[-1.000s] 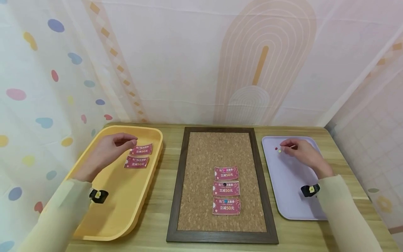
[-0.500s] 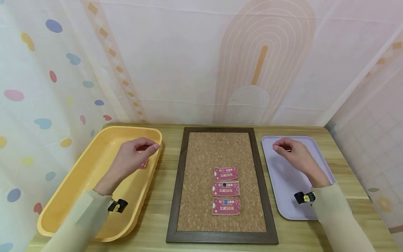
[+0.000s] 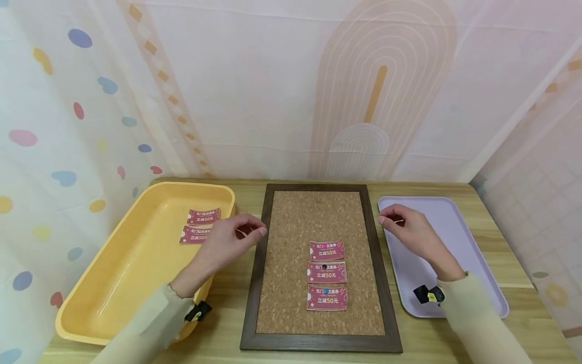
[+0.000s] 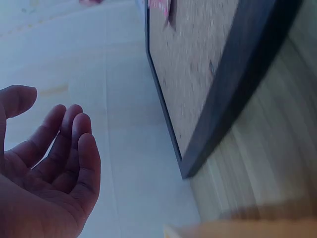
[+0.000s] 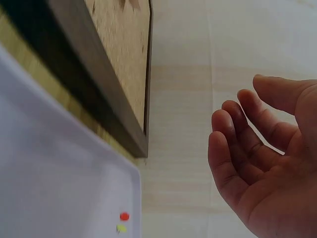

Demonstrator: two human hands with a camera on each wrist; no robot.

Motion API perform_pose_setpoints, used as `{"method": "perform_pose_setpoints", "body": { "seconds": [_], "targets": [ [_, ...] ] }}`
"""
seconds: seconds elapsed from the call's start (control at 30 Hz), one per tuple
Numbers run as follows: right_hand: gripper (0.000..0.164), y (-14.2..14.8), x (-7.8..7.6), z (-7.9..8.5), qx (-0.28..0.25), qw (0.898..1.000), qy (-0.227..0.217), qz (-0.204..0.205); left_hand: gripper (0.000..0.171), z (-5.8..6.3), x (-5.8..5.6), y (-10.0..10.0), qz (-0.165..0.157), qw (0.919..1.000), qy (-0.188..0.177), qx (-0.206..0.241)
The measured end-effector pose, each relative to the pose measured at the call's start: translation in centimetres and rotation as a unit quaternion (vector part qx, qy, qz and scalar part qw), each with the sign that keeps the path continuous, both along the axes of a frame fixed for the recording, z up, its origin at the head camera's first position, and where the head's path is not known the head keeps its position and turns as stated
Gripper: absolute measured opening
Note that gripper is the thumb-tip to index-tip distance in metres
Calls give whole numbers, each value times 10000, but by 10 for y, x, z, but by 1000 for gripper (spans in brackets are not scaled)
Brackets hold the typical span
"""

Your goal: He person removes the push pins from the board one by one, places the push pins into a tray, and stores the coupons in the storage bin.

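My left hand (image 3: 234, 240), fingers loosely curved and nothing between them, hovers between the yellow tray (image 3: 113, 273) and the corkboard (image 3: 300, 217). In the left wrist view its thumb stands apart from the fingers (image 4: 89, 168). Above the inner edge of the lilac tray (image 3: 473, 283) is my right hand (image 3: 411, 230), likewise holding nothing. Three red paper coupons run in a column on the corkboard: a top one (image 3: 334, 251) with a pink pin, a middle one (image 3: 336, 274) with a black pin, and a lower one (image 3: 336, 300) with a blue pin.
Two more coupons lie in the yellow tray, a far one (image 3: 203, 216) and a near one (image 3: 193, 235) partly behind my left hand. A red pushpin (image 5: 124, 216) and a yellow pushpin (image 5: 121, 228) sit in the lilac tray. A patterned curtain (image 3: 254, 101) hangs behind the table.
My left hand has moved right, from over the yellow tray's coupons to the corkboard's left edge. My right hand has drifted left, away from the pushpins. The pinned coupons have stayed put.
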State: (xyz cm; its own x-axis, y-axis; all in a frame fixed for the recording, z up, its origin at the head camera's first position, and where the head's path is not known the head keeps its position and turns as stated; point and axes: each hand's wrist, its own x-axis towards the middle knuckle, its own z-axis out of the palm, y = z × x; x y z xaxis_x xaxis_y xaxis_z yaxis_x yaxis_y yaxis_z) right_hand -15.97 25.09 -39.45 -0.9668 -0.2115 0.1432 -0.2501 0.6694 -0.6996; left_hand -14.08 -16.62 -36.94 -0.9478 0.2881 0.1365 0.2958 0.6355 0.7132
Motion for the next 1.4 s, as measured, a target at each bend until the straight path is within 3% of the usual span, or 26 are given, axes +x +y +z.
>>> {"method": "perform_pose_setpoints", "body": {
  "seconds": [0.27, 0.53, 0.7, 0.93, 1.4],
  "targets": [
    [17, -19, 5, -2, 7, 9995, 8, 304, 15, -11, 7, 28, -483, 9987, -182, 26],
    [12, -38, 5, -8, -9, 9978, 126, 645, 17, -25, 8, 52, -529, 9966, -637, -24],
    [9, -48, 6, -8, 70, 9963, 186, 832, 19, -37, 3, 63, -627, 9952, -746, 37],
    [7, -62, 5, -9, 66, 9936, -53, 1122, 14, -52, -7, 74, -429, 9943, -979, -35],
    [8, -85, -8, -13, 582, 9841, -297, 1654, 13, -64, -22, 87, -317, 9876, -1539, 1]
  ]
}}
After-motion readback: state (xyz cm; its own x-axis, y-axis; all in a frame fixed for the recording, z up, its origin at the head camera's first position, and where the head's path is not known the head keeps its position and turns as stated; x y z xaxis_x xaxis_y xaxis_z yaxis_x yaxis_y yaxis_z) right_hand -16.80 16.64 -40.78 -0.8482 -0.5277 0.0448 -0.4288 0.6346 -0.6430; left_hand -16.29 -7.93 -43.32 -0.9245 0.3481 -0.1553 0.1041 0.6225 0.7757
